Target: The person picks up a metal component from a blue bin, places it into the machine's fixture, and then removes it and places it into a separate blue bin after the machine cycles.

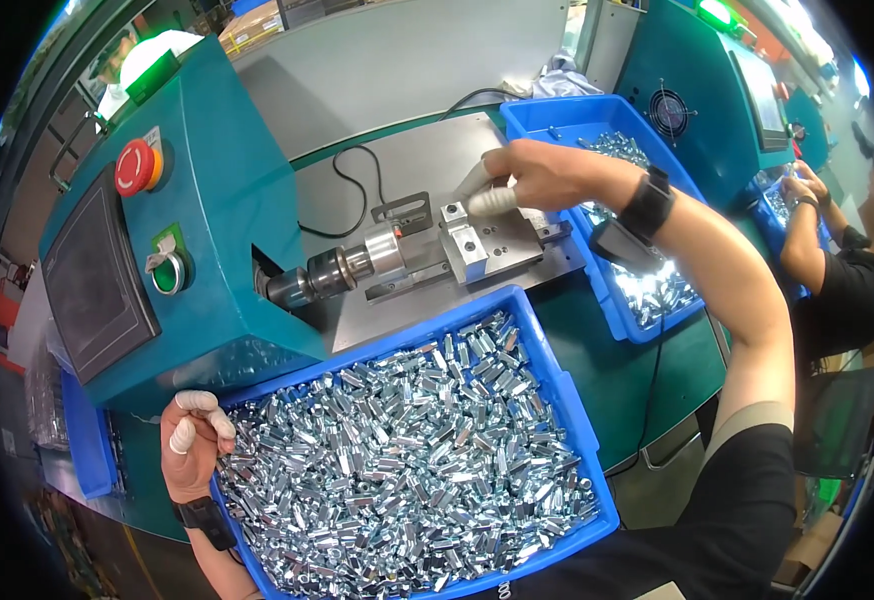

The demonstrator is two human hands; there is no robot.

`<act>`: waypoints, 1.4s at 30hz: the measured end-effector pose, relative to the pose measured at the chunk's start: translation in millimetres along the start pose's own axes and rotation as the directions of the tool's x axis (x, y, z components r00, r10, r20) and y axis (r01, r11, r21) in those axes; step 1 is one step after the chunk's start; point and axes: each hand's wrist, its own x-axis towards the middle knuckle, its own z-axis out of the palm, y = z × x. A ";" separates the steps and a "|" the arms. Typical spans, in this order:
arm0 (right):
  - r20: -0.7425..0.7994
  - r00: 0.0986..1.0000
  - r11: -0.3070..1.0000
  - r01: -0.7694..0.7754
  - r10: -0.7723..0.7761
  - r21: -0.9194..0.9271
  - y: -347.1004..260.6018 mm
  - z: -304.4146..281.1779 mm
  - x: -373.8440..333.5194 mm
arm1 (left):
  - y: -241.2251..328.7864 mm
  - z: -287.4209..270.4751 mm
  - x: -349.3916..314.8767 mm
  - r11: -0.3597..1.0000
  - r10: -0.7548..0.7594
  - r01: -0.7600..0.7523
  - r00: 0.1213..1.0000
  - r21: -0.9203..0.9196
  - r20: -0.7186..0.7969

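My right hand [542, 175] reaches in over a metal clamping block [465, 243], with white covers on its thumb and forefinger. Those two fingers are bent toward each other beside the block's top; whatever sits between them is hidden. In line with the block, a round metal spindle [325, 272] comes out of a teal machine [212, 180]. At lower left, my left hand [192, 445] hovers by the rim of a blue bin [569, 400], its covered fingers loosely curled and apart from the thumb. Nothing shows in it. Shiny hexagonal metal pieces [397, 460] fill that bin.
A second blue bin [607, 300] with metal pieces stands at right under my forearm. The machine carries a red emergency button [137, 167], a green switch [168, 273] and a dark screen [97, 285]. A black cable [357, 185] lies behind the spindle. Another person [847, 270] works at far right.
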 end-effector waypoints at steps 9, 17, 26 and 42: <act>-0.191 0.956 0.929 0.150 -0.224 -0.337 -23.1 32.3 -41.0 | -2.3 1.4 -4.8 0.996 0.048 -0.046 0.998 0.075 -0.026; -0.130 0.989 0.944 0.022 -0.068 -0.330 -37.1 27.1 -42.0 | -4.3 -6.3 -4.5 1.000 0.016 -0.017 0.999 0.013 0.049; -0.102 0.990 0.965 0.066 -0.095 -0.254 -37.1 29.0 -33.7 | 0.3 -2.5 -2.6 1.000 0.015 -0.016 0.996 0.011 0.087; 0.119 0.989 0.982 -0.069 0.091 -0.177 -25.7 13.4 4.0 | -6.6 -6.1 -6.4 1.000 0.005 -0.004 0.999 -0.030 0.032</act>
